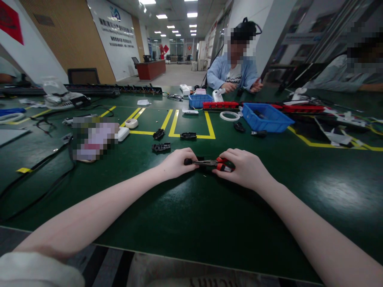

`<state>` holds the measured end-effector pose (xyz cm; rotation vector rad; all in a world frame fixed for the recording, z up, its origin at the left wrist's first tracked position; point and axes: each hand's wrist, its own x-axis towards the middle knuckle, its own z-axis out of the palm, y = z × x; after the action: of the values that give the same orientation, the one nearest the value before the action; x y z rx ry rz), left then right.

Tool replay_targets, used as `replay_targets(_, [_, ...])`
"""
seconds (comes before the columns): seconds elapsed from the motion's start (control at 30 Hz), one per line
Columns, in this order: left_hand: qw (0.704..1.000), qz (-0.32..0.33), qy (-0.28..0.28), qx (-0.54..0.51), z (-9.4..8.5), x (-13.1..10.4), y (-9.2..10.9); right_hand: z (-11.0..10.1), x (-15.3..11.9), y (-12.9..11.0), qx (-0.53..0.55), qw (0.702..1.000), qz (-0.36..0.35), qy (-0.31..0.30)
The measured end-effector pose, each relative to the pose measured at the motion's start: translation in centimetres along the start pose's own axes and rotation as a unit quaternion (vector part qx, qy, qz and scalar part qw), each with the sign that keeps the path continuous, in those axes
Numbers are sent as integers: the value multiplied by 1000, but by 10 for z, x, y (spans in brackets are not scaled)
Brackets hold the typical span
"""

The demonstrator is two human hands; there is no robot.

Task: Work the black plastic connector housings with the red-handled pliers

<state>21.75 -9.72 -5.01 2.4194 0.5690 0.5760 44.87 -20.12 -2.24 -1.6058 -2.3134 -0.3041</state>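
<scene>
My right hand (242, 167) is closed around the red and black handles of a pair of pliers (223, 165). Their metal jaws point left and reach the small black part (188, 161) in my left hand (181, 162), whose fingers are closed on it. How the jaws meet the part is too small to tell. Just beyond my left hand lie several black plastic pieces, among them a long one (161, 147) and another (188, 135) near the yellow tape.
Blue bins (267, 117) and red strips (220, 105) stand farther back on the green table (167, 215). At the left are a phone (97, 141), a white box (122, 134) and black cables. A person (235, 73) sits across the table.
</scene>
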Motion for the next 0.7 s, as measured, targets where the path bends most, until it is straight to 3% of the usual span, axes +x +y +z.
replay_targets(0.33, [999,38,-28,6,-5,-6,3,6,0,0,10,1000,-5,-2])
replay_targets(0.7, [1000,23,0,-2,-2,-5,0,4,-1,4,-5,1000,-15,5])
